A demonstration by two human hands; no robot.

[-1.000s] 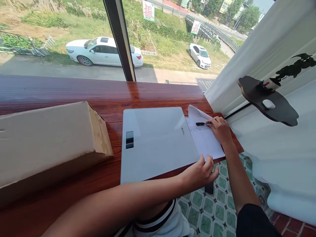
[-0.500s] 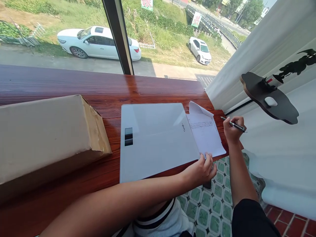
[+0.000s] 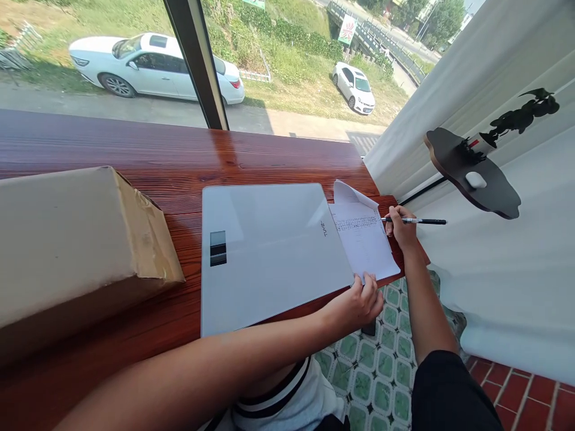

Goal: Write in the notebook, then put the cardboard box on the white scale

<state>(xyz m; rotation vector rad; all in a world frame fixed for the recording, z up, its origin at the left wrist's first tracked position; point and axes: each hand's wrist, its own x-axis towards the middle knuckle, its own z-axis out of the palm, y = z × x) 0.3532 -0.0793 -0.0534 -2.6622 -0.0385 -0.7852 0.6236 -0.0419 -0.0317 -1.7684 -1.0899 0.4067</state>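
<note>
Left hand (image 3: 359, 302), at the tabletop's (image 3: 135, 155) near edge, pinches the paper sheet's (image 3: 363, 242) near corner with its fingers. Right hand (image 3: 401, 227), at the right edge, grips a pen (image 3: 415, 221), tip on the sheet, beside the white board (image 3: 265, 251).

Paper (image 3: 365, 242) print too small; box (image 3: 67, 239) cropped left.

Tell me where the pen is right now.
The pen is in the right hand, at the right edge of the wooden counter, just right of the paper sheet.
</note>
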